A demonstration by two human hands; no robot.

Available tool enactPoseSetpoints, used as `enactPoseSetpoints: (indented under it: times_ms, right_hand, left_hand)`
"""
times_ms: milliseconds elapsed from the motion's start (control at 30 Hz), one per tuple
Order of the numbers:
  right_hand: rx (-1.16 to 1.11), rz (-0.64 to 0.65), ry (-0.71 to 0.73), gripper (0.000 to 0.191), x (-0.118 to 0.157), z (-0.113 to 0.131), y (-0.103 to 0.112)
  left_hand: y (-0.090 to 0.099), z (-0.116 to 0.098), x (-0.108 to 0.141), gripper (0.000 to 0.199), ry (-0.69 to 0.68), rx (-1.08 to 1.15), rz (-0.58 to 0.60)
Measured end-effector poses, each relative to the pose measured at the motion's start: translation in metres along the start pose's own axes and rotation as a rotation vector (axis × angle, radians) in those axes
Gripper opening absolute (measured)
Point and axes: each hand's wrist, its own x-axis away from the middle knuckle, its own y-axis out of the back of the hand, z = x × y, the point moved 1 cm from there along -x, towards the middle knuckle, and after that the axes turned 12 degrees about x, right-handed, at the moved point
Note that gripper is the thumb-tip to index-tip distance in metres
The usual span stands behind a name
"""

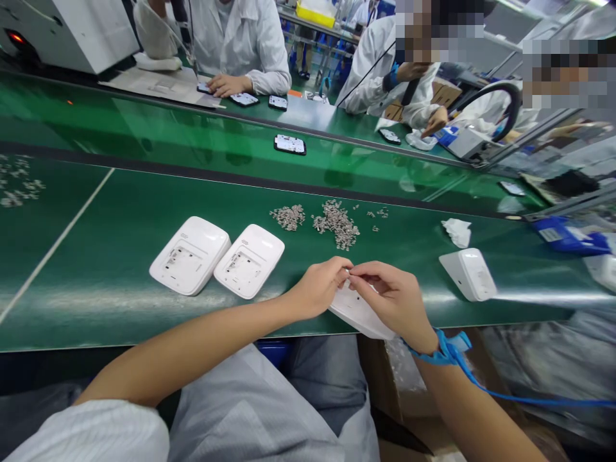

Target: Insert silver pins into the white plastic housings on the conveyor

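Observation:
Both my hands meet over a white plastic housing (363,316) at the front edge of the green table. The fingertips of my left hand (320,287) are pinched together at its upper end. My right hand (392,296), with a blue strap on its wrist, pinches at the same spot; whatever sits between the fingers is too small to make out. Beyond them lie a larger pile of small metal parts (337,223) and a smaller pile (289,217). Two white housings (190,256) (249,262) lie side by side to the left, recessed faces up.
Another white housing (468,274) and a crumpled white tissue (457,232) are on the right. Behind the table runs a green conveyor (216,144) carrying a circuit board (289,144). Persons in white coats work across it. A blue cord trails right from my wrist.

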Motion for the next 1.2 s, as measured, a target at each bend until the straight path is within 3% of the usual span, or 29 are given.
enactPoseSetpoints:
  times_ms: [133,300,500,633,733,900,1033,1200]
  right_hand:
    - [0.165,-0.096,0.145,0.01,0.003,0.002,-0.005]
    - [0.04,-0.065,-0.047,0.016,0.008,0.002,-0.008]
    - [-0.097,0.099,-0.161,0.025,0.009,0.004,0.001]
    - [0.151,0.074,-0.068,0.018,0.007,0.007,0.009]
    - [0.311,0.053,0.031,0.017,0.006,0.005,0.013]
    - [0.468,0.038,0.042,0.011,0.011,-0.018,0.01]
    - [0.533,0.057,0.054,0.009,0.018,-0.031,0.002]
    - [0.598,0.054,0.104,0.009,0.018,-0.029,-0.003]
  left_hand:
    - [0.006,-0.003,-0.002,0.023,-0.092,-0.093,0.017]
    - [0.003,0.006,0.002,0.024,-0.248,-0.356,0.038]
    - [-0.001,0.006,0.003,0.028,-0.417,-0.563,-0.019]
    - [-0.003,0.002,0.005,0.025,-0.476,-0.624,-0.099]
    - [-0.003,0.0,0.006,0.026,-0.381,-0.59,-0.136]
    - [0.002,0.0,0.005,0.032,-0.225,-0.471,0.065]
    - [0.003,0.001,0.005,0.047,-0.272,-0.509,0.176]
    - [0.003,0.002,0.006,0.05,-0.315,-0.53,0.243]
